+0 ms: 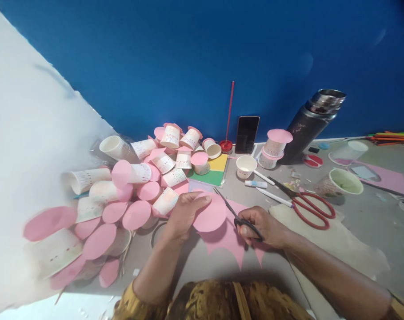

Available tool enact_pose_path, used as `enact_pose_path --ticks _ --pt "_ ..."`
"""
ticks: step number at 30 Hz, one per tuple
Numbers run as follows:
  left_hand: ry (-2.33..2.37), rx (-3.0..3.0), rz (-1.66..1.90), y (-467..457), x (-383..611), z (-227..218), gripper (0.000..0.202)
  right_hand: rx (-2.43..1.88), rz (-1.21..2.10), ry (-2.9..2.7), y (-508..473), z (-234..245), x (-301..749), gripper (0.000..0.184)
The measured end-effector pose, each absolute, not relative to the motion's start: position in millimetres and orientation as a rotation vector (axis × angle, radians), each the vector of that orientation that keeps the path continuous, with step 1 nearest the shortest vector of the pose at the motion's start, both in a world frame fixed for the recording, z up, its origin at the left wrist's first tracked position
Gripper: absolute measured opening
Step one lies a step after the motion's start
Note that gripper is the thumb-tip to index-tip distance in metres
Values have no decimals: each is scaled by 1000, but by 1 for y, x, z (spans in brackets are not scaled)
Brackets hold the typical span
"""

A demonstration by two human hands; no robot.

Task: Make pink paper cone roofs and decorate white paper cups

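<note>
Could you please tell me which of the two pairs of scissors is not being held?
It is the red-handled scissors, lying to the right of the right hand; the black-handled scissors are in that hand.

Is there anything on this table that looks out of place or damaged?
Many cups at the left lie heaped on their sides, untidily. Small scraps litter the table near the red-handled scissors. The pink sheet has a jagged edge, apparently from cutting. I see no spill.
</note>
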State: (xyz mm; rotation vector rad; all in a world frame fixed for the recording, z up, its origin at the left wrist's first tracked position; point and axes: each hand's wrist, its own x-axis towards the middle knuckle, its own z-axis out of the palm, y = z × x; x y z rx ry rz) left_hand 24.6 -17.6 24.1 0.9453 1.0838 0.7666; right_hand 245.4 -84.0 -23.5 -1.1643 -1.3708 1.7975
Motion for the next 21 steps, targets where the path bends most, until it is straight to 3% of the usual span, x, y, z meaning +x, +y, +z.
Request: enact_pose_path --ticks 10,21 --pt "1041 896 810 -17 27 23 28 -1238 1756 -1213 -83 -29 242 53" --pt "955 620 952 -32 57 6 32 -1239 1461 -902 -80 -24 233 45"
